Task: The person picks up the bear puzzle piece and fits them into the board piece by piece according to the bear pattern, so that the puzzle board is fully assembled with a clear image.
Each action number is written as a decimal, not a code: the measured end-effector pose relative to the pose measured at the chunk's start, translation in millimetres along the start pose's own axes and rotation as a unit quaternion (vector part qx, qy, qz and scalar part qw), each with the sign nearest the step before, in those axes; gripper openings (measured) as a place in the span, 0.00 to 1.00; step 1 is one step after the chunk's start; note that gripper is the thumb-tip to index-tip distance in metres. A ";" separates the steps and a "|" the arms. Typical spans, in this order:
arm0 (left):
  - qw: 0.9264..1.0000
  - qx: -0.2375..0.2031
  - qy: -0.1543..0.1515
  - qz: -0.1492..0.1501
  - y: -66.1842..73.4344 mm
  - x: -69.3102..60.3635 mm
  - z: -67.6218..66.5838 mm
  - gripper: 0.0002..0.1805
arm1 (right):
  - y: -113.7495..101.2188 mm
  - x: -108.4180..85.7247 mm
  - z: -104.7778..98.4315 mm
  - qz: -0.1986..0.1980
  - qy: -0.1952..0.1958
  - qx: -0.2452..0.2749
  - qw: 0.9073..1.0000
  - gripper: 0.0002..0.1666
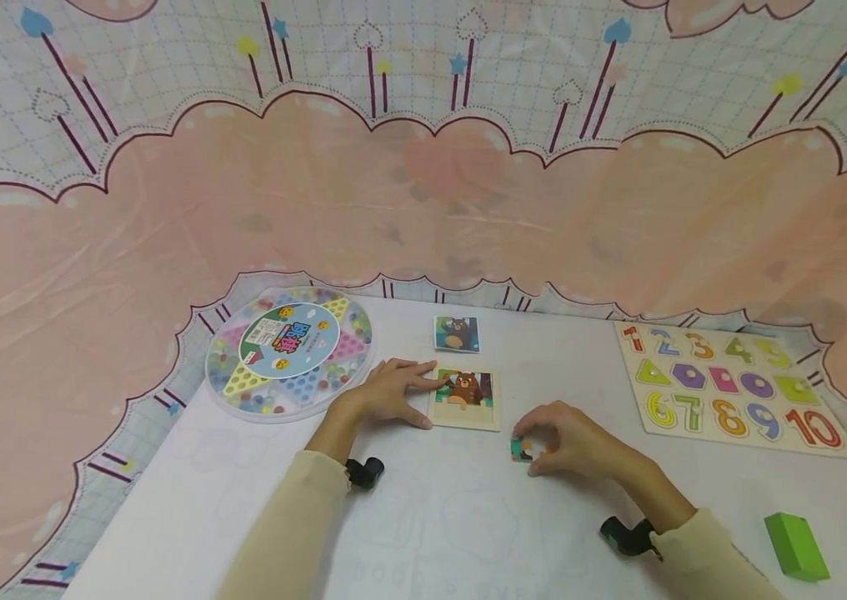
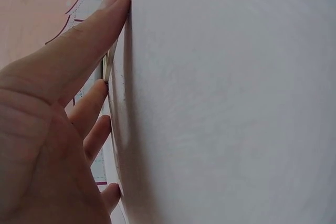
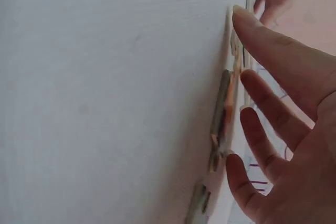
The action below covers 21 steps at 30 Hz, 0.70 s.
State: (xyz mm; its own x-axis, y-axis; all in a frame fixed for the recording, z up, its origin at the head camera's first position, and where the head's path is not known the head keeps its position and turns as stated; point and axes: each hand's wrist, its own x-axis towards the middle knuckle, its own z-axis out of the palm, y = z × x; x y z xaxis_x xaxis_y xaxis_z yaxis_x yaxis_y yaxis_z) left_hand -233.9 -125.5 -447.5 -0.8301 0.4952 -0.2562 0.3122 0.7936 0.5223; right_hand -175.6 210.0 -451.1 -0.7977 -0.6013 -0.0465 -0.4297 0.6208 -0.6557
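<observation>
Your left hand (image 1: 393, 392) lies with its fingers spread at the left side of the bear puzzle board (image 1: 479, 419), thumb by its lower left corner, forefinger reaching over the bear picture. The board sits flat on the bench (image 1: 438, 533), its upper part filled, its lower strip bare wood. Over to your right hand (image 1: 573, 446): thumb and forefinger arch round a puzzle piece (image 1: 519, 450), just off the board's lower right, and whether they pinch it I cannot tell. Above the board, a small bear picture (image 1: 457, 334)! Past your left hand, the round marble game (image 1: 288, 340); off to the right, the number board (image 1: 707, 417), with a green block (image 1: 797, 546) nearer you.
</observation>
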 end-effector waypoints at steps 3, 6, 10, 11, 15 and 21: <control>1.000 0.001 0.000 0.001 -0.5 0.1 0.4 0.40 | -1.1 0.9 1.3 0.008 0.000 0.000 1.000 0.22; 1.000 0.001 0.000 0.004 -0.7 0.6 0.7 0.40 | -0.8 2.1 1.9 0.011 -0.003 0.003 1.000 0.19; 1.000 0.001 -0.001 0.003 -0.5 0.6 0.7 0.40 | 1.1 4.1 2.3 0.004 -0.004 0.003 1.000 0.17; 1.000 0.002 0.000 0.002 -0.6 0.6 0.7 0.40 | 1.6 4.5 2.2 0.002 -0.004 0.002 1.000 0.17; 1.000 0.001 0.001 -0.004 -0.4 1.0 0.3 0.40 | 2.9 6.0 1.8 -0.002 -0.001 -0.005 1.000 0.17; 1.000 0.001 0.001 -0.004 -0.4 1.1 -0.2 0.40 | 1.7 6.4 0.9 -0.001 -0.002 -0.012 1.000 0.16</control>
State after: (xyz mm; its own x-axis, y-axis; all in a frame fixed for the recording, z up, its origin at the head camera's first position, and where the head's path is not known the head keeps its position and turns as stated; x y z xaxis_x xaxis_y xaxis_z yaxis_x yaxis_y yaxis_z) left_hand -235.1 -125.4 -447.8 -0.8331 0.4886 -0.2594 0.3062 0.7978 0.5194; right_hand -181.0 206.8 -453.2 -0.7951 -0.6046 -0.0474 -0.4417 0.6309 -0.6379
